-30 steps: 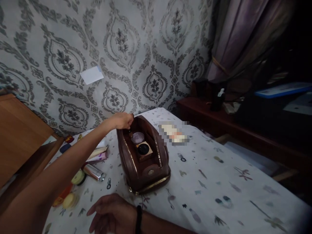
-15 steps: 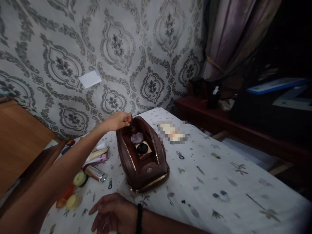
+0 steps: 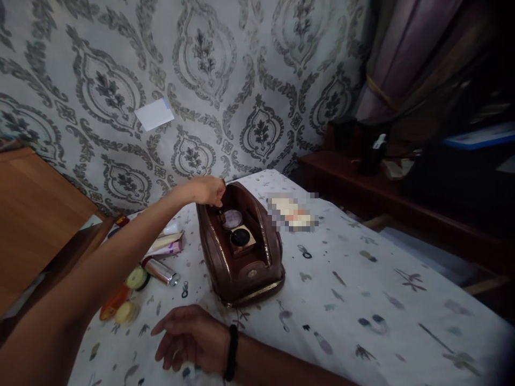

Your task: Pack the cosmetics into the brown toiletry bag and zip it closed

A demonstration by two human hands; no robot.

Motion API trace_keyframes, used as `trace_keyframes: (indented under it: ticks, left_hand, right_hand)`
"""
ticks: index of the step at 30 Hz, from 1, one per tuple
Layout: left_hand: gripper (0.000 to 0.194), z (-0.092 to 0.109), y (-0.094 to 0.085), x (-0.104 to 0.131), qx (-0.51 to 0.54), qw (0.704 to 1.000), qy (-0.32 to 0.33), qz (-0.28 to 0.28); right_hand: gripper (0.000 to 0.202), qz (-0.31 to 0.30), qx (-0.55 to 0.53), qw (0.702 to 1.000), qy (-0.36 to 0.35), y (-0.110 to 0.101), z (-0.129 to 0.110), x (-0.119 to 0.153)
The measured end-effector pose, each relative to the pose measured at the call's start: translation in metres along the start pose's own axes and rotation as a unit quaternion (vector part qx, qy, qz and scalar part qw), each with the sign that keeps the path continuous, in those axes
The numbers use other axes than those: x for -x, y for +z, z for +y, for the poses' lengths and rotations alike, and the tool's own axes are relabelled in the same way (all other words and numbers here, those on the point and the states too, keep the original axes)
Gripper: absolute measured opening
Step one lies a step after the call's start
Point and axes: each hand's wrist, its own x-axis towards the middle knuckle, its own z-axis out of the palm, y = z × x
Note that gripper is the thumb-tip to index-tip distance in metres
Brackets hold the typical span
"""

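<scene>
A brown leather bag (image 3: 217,257) lies on the patterned cloth, its gold zip undone and its mouth gaping. Inside are a round clear-lidded container (image 3: 233,219) and a black round lid (image 3: 240,237) on a small box. At the bag's far left rim, my left hand (image 3: 208,191) has its fingers pinched together. Something small and dark shows just under them, too dim to name. My right hand (image 3: 193,338), with a black band on the wrist, hovers over the cloth in front of the bag. Its fingers are apart and loosely curved around nothing.
Left of the bag lie a silver tube (image 3: 161,271), several squeeze tubes (image 3: 171,247), a yellow-lidded jar (image 3: 137,278), a cream-lidded jar (image 3: 126,312) and an orange item (image 3: 113,303). A blurred packet (image 3: 293,213) lies to the right. A wooden panel (image 3: 40,214) stands at left.
The view has shifted slightly. My left hand has dipped a little further into the bag's far end, and its fingers have turned downward. My right hand stays near the same spot.
</scene>
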Motion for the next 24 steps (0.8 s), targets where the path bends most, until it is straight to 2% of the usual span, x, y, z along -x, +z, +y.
trace_keyframes:
  ticks: [4, 9, 19, 24]
  left_hand:
    - [0.012, 0.011, -0.004, -0.002, -0.003, 0.999, 0.007, -0.032]
    - [0.011, 0.022, -0.006, -0.003, -0.038, 0.998, 0.015, -0.039]
    - [0.013, 0.016, 0.008, -0.003, 0.01, 0.995, 0.097, -0.028]
    - [0.01, 0.02, 0.007, 0.004, 0.002, 0.996, 0.087, -0.032]
  right_hand:
    - [0.054, 0.006, -0.008, 1.0, -0.001, 0.0, 0.001, 0.0]
    - [0.054, -0.001, -0.019, 1.0, -0.01, -0.001, 0.002, 0.001]
    - [0.051, -0.009, -0.035, 0.999, -0.008, -0.002, 0.001, 0.004]
    - [0.049, -0.011, -0.042, 0.999, 0.001, -0.002, 0.0, 0.003]
